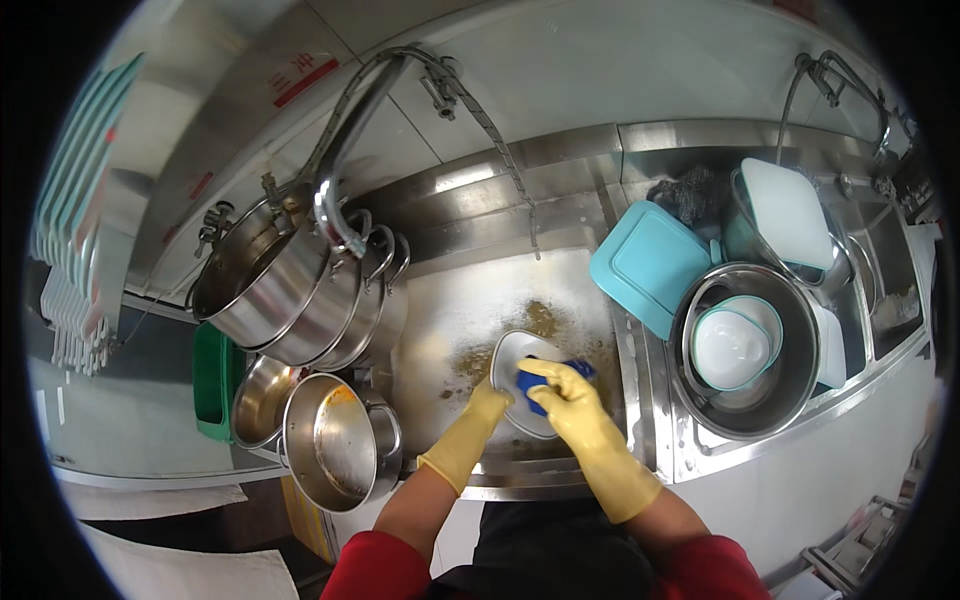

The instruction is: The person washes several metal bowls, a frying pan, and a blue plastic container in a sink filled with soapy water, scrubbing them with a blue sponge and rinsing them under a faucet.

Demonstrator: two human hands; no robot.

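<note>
Over the sink (430,330), my left hand (488,402), in a yellow rubber glove, grips the left edge of a white bowl (512,348). The bowl is tilted so its inside faces up toward me. My right hand (568,395), gloved the same way, presses a crumpled blue cloth (533,382) against the bowl's inside. Its fingers are closed around the cloth, partly hiding both cloth and bowl. Brown residue (540,318) lies on the wet sink bottom just beyond the bowl.
Stacked steel pots (290,290) and a dirty pot (332,440) stand left, beside a green tub (212,385). A faucet (335,190) arches above. On the right are a turquoise lid (650,262), a steel basin (700,405) holding white bowls (728,345), and a white container (788,215).
</note>
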